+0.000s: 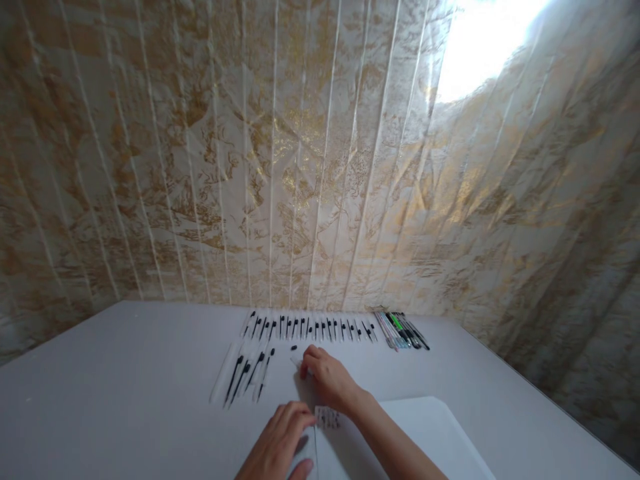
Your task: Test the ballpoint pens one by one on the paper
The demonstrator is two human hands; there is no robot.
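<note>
My right hand [325, 377] reaches across the table, its fingers bent together around a small clear piece whose end shows at the fingertips. Just beyond those fingers lies a small black cap [293, 347]. Nearer the front edge, my left hand [283, 437] is low over the table, thumb apart from the fingers, its fingertips beside a small printed patch [327, 417] and a thin dark line on a white surface. To the left, several black pen parts [255, 373] lie in a slanted group with clear tubes.
Along the back of the table [125, 387] runs a row of clear tubes with black parts [310, 327]. A bundle of pens [401, 330], one bright green, lies at its right end. A white tray [453, 427] stands at the front right. Patterned curtain hangs behind.
</note>
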